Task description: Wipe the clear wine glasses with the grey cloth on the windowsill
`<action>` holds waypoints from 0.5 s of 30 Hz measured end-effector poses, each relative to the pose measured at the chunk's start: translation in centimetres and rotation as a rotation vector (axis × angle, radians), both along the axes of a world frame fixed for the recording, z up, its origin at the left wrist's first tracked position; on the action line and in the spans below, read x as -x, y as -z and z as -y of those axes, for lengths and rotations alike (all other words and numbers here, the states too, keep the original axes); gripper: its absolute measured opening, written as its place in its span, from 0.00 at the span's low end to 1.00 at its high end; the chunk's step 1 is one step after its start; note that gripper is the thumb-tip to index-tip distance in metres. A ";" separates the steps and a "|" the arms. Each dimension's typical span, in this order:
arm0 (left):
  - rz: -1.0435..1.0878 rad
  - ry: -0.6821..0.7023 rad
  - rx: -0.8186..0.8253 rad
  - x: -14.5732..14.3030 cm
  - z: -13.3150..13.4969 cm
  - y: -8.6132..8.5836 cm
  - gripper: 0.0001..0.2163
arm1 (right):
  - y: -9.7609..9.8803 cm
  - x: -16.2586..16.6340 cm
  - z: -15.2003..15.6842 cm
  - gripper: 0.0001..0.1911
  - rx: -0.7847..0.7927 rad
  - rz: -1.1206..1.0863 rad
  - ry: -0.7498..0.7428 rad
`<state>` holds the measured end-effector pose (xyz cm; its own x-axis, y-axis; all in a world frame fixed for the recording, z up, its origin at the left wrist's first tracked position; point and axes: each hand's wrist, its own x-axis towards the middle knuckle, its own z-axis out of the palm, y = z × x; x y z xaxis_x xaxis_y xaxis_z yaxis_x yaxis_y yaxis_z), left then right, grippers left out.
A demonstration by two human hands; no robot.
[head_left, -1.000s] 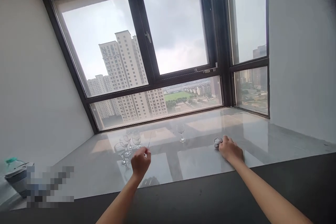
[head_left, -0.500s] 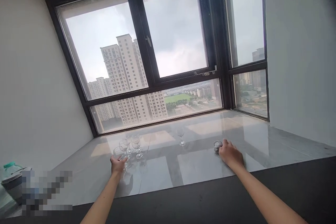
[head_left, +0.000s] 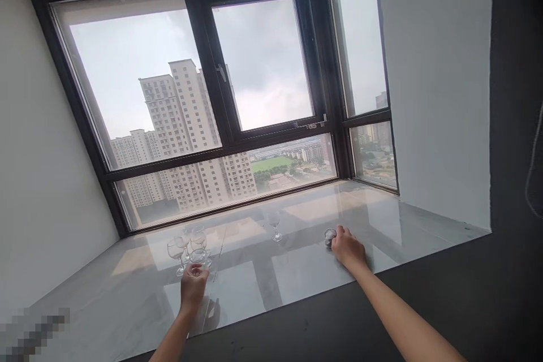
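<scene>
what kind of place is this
Probably a bare high-rise flat's bay window: a polished stone sill, dark-framed windows overlooking tower blocks, and plain white walls. The left hand holds a wine glass.

Only the two arms show here, both bare from the bottom edge of the frame right up to the wrists, forearms uncovered and on the slim side. The left hand (head_left: 193, 289) is bare as well, seen from the back. Same story with the right hand (head_left: 348, 250) — plain bare fingers (head_left: 339, 236), and the nails are too small to make out at this size.
</scene>
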<state>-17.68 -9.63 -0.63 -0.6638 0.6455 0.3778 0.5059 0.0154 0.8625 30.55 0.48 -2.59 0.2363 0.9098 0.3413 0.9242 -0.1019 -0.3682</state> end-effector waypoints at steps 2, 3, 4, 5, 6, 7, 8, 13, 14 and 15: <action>-0.159 0.105 0.041 -3.2 -0.4 0.6 0.10 | 0.1 0.0 -0.1 0.17 -0.001 0.003 0.007; -0.245 0.120 0.079 -4.7 -0.6 0.8 0.08 | 0.1 0.0 -0.1 0.17 -0.002 0.006 0.008; -0.340 0.112 0.120 -6.0 -0.8 0.9 0.08 | 0.1 0.0 -0.1 0.17 -0.003 0.009 0.009; -0.451 0.108 0.161 -7.2 -1.0 1.0 0.08 | 0.1 0.0 -0.1 0.17 -0.003 0.013 0.009; -0.575 0.114 0.200 -8.1 -1.2 1.0 0.09 | 0.1 -0.1 -0.1 0.17 -0.003 0.016 0.010; -0.701 0.136 0.238 -8.9 -1.3 0.9 0.10 | 0.1 -0.1 -0.1 0.17 -0.003 0.019 0.010; -0.816 0.169 0.274 -9.6 -1.3 0.8 0.12 | 0.1 -0.1 -0.1 0.18 -0.003 0.021 0.011; -1.004 0.196 0.371 -11.0 -1.1 0.1 0.16 | 0.1 -0.1 0.1 0.18 0.003 0.021 0.003; -0.999 0.183 0.369 -11.1 -0.9 0.0 0.16 | 0.1 -0.1 0.1 0.18 0.006 0.019 -0.002; -0.995 0.174 0.367 -11.1 -0.8 -0.1 0.16 | 0.0 -0.2 0.2 0.19 0.010 0.017 -0.007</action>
